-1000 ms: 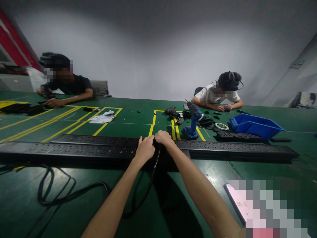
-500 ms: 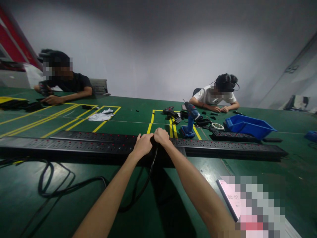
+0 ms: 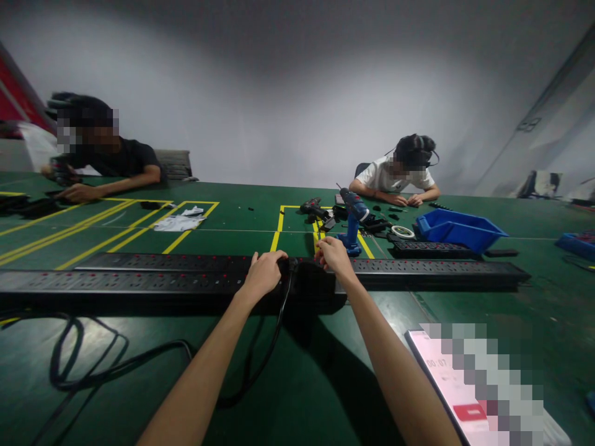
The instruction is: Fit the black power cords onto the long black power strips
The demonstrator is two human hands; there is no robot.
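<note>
A long black power strip (image 3: 139, 282) with rows of sockets and small red marks lies across the table in front of me. My left hand (image 3: 264, 272) grips it near its right end, fingers bent over the edge beside the cable entry. From there a black power cable (image 3: 281, 306) hangs down and loops over the table to the left. To the right, my right hand (image 3: 334, 255) hovers above the dark end of the strip with its fingers pinched together; whatever is between them is too small to make out. Behind lies a second power strip (image 3: 437, 267).
A blue cordless drill (image 3: 354, 217) stands just beyond my right hand. Further right are a tape roll (image 3: 402, 231) and a blue bin (image 3: 458, 230). A phone (image 3: 446, 378) lies at front right. Two people sit across the green table (image 3: 242, 217).
My right hand has moved right, away from my left hand and the cable entry. The left hand stays on the strip. The view has shifted slightly.
</note>
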